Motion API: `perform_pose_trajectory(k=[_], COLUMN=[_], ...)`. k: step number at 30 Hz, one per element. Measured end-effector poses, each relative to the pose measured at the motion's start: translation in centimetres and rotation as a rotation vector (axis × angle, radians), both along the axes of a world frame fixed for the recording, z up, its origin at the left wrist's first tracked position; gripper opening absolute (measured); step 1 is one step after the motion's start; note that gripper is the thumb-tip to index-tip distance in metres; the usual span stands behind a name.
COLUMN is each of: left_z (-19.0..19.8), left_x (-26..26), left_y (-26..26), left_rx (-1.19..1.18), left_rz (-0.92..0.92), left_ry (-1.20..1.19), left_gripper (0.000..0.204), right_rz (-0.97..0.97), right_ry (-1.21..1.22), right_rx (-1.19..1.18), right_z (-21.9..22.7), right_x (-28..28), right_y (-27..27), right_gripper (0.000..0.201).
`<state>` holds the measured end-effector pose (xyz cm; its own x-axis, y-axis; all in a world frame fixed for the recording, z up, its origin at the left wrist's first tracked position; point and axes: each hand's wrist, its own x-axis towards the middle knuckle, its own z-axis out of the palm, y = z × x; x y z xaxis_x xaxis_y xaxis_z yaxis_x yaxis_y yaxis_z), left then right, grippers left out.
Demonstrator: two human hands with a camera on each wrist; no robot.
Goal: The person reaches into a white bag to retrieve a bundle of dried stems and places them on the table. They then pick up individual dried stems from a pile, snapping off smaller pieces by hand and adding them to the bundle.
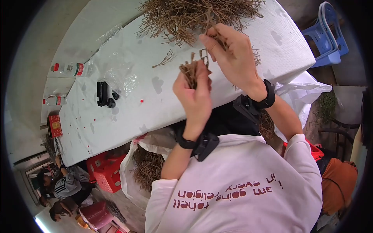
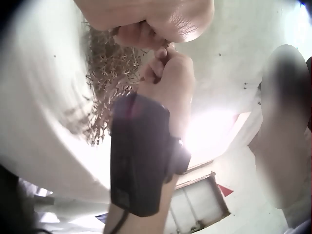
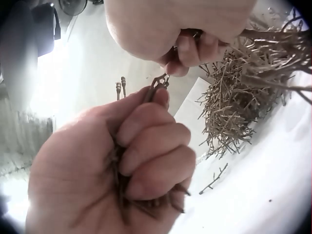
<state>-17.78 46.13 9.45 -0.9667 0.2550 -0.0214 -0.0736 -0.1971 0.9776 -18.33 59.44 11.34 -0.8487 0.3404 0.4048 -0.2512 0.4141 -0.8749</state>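
Note:
A small bundle of dry brown twigs is gripped in my left hand, its fingers curled round the stems in the right wrist view. My right hand, just right of and beyond it, holds a longer dry branched twig with curled fingers. In the right wrist view, the fingertips of both hands meet close by a thin forked twig end. Beyond the hands lies a large heap of similar twigs on the white-covered table. One loose sprig lies near the heap.
Clear plastic wrap, a black case and plastic bottles are on the table's left. Sacks of twigs stand below the near edge, beside a red crate. Blue stools stand right. Other people are at lower left.

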Motion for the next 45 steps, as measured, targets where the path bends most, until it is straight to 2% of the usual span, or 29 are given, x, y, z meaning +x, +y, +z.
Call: perform_pose_trajectory(k=[1,5,11,14,16,17,20,21,24,25,27,28,29,32,33,36,37,40,43,45], left_z=[0.2,1.3,1.9,1.5,-0.2,0.0,1.8,2.7,4.1,4.0,3.4,3.0,2.6,2.0,2.0,2.1,2.2,2.1,1.4,1.6], left_x=[0.6,1.9,2.3,4.7,8.4,7.5,4.6,3.9,2.0,0.9,-1.0,-1.7,-2.4,-4.1,-4.5,-5.2,-5.5,-6.5,-7.3,-7.6], left_y=[0.7,2.6,2.0,1.0,0.0,0.0,-0.5,-0.2,-0.5,-0.9,-1.5,-1.5,-1.5,-1.1,-0.7,0.5,0.8,1.6,2.3,2.1], left_rx=[0.057,0.129,0.13,0.095,0.046,0.049,0.207,0.224,0.317,0.174,-0.109,-0.107,-0.155,-0.24,-0.269,-0.316,-0.305,-0.276,-0.352,-0.35], left_rz=[0.073,0.123,0.066,0.044,-0.053,-0.06,-0.004,-0.014,0.054,0.026,-0.049,-0.058,-0.072,-0.111,-0.134,-0.19,-0.224,-0.3,-0.226,-0.283], left_ry=[0.012,0.013,0.025,0.023,0.0,0.008,-0.087,-0.082,-0.035,0.087,0.322,0.318,0.333,0.364,0.363,0.356,0.416,0.534,0.98,0.927], left_gripper=[0.023,0.031,0.02,0.019,0.018,0.018,0.018,0.018,0.024,0.027,0.033,0.033,0.035,0.038,0.037,0.035,0.034,0.032,0.036,0.036], right_rz=[-0.039,-0.125,-0.229,-0.54,0.484,0.484,-0.095,-0.101,-0.049,-0.046,0.671,1.027,1.02,1.18,1.164,0.659,0.649,0.913,0.961,0.985], right_ry=[0.014,0.064,0.187,0.381,0.748,0.757,0.114,0.122,-0.033,-0.029,0.329,0.506,0.502,0.498,0.494,0.054,0.055,0.082,0.061,0.051], right_rx=[-0.023,-0.088,-0.209,0.126,-1.043,-1.037,-0.405,-0.387,-0.687,-0.693,-0.748,-0.741,-0.739,-0.704,-0.696,-1.242,-1.236,-1.488,-1.377,-1.322], right_z=[0.2,0.6,1.1,1.5,2.0,3.1,6.1,6.6,6.7,5.8,2.8,1.6,1.5,1.8,2.1,5.3,5.4,5.1,3.1,1.9], right_x=[-0.1,-0.1,-0.4,-1.7,-4.1,-4.1,-1.7,-1.1,-0.6,-1.2,-3.4,-3.9,-4.1,-4.5,-3.5,0.7,0.8,1.0,0.3,-0.2], right_y=[-0.2,0.1,0.0,3.2,10.5,10.0,5.5,5.5,5.0,5.4,7.8,9.0,9.4,9.8,9.9,7.6,7.6,7.7,9.0,9.7], right_gripper=[0.014,0.014,0.02,0.023,0.015,0.015,0.016,0.016,0.019,0.019,0.021,0.023,0.023,0.025,0.025,0.024,0.024,0.018,0.025,0.029])
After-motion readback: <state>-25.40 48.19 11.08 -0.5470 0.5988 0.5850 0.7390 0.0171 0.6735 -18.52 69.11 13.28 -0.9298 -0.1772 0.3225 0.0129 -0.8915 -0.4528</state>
